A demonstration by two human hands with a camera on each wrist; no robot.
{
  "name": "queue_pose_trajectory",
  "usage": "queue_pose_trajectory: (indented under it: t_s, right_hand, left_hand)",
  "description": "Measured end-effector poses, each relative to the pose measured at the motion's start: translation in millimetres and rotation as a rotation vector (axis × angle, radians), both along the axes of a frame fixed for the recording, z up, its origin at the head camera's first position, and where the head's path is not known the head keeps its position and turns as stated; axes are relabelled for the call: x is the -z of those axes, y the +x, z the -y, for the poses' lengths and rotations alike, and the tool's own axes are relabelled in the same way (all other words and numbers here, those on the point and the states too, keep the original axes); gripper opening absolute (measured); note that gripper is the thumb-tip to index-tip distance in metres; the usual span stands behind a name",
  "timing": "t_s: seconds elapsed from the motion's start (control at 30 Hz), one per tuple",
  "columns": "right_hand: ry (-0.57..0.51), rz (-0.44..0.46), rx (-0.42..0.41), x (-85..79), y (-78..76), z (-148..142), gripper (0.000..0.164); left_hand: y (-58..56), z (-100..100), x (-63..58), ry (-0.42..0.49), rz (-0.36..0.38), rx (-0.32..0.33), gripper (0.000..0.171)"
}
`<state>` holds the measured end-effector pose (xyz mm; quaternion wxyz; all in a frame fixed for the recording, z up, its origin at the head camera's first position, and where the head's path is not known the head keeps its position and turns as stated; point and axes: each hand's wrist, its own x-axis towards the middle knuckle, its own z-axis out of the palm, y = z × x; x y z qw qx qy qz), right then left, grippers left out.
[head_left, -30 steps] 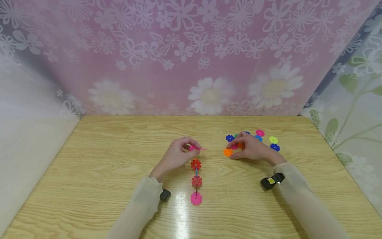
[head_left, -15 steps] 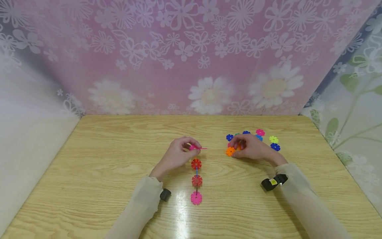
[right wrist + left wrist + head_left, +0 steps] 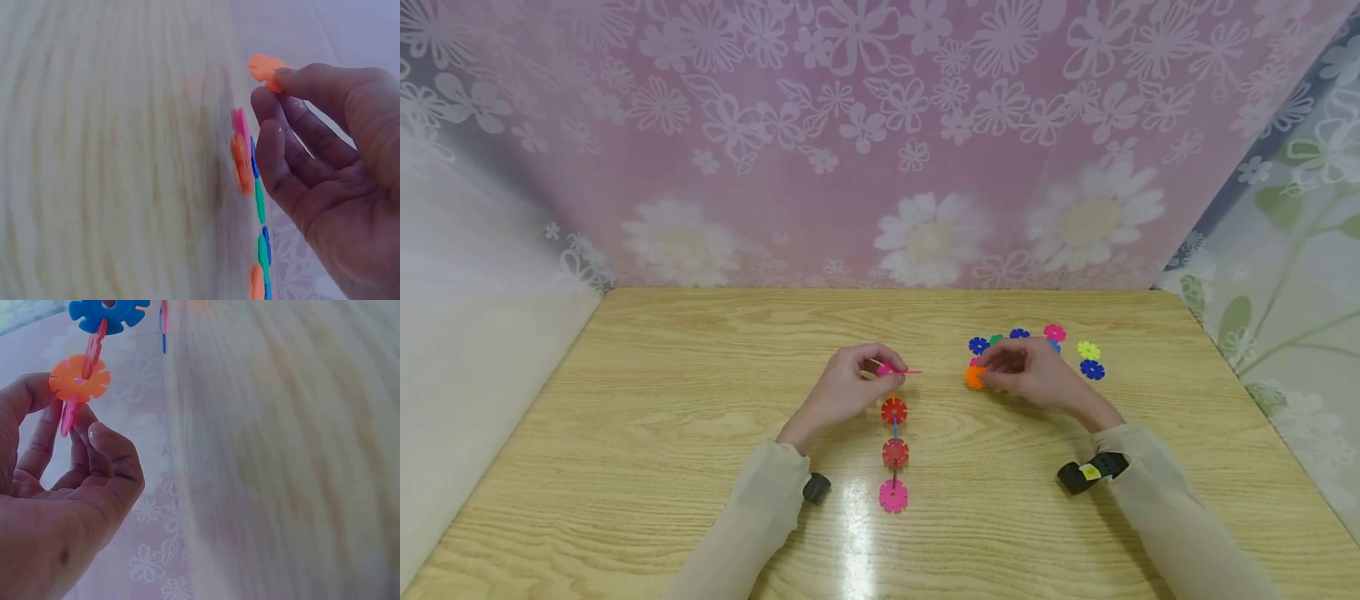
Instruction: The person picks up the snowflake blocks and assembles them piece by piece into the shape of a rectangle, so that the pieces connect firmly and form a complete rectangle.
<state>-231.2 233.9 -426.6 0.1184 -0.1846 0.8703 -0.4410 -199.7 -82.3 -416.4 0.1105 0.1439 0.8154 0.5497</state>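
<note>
My left hand (image 3: 846, 387) grips the far end of a chain of slotted plastic snowflake discs, close to a pink disc (image 3: 886, 369). Below the fingers the chain runs toward me through a red disc (image 3: 893, 411) and a second red disc (image 3: 895, 453) to a pink end disc (image 3: 893, 497), with edge-on discs linking them. In the left wrist view an orange disc (image 3: 81, 378) and a blue disc (image 3: 111, 309) belong to it. My right hand (image 3: 1037, 377) pinches a loose orange snowflake disc (image 3: 265, 67) between thumb and fingers, beside the scattered discs.
Loose discs lie at the back right of the wooden table (image 3: 700, 333): a dark blue one (image 3: 978, 345), a pink one (image 3: 1055, 332), a yellow one (image 3: 1088, 350) and several others, some behind my right hand. A floral curtain (image 3: 820, 167) hangs at the table's back edge.
My right thumb and fingers have closed on the orange disc, which now tilts up between them instead of lying flatter. My left hand and the chain stay almost still.
</note>
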Motion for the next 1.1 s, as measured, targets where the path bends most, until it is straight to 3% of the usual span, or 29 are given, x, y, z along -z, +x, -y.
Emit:
queue_pose_trajectory:
  t_s: [0.4, 0.73, 1.1]
  right_hand:
    - [-0.077, -0.014, -0.010, -8.5, 11.7, 21.5, 0.017]
    - [-0.223, 0.034, -0.003, -14.0, 14.2, 33.9, 0.020]
    - [-0.287, 0.067, -0.018, -16.7, 15.4, 48.1, 0.022]
  left_hand:
    - [-0.8, -2.2, -0.6, -0.009, -0.008, 0.014, 0.018]
    - [-1.1, -3.1, -1.1, -0.006, -0.009, 0.021, 0.017]
    - [-0.4, -3.3, -1.5, 0.012, -0.035, 0.024, 0.014]
